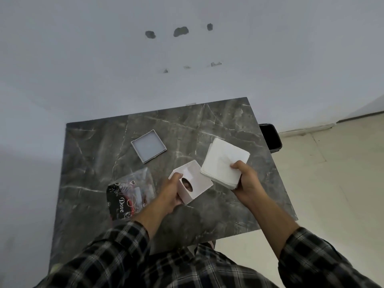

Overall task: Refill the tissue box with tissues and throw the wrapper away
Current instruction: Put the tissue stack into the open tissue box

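Note:
My left hand (170,194) grips a white cube tissue box (197,183), tilted above the dark marble table (207,125); its oval slot faces me and its open side faces up and away. My right hand (247,181) holds a thick square stack of white tissues (222,159) right beside the box, touching its right edge. The box's flat square lid (148,146) lies on the table behind, inner side up. The emptied clear and black wrapper (131,194) lies crumpled at the table's left, next to my left wrist.
A black bin (271,138) stands on the floor just past the table's right edge. A white wall runs behind the table. Pale floor tiles spread to the right.

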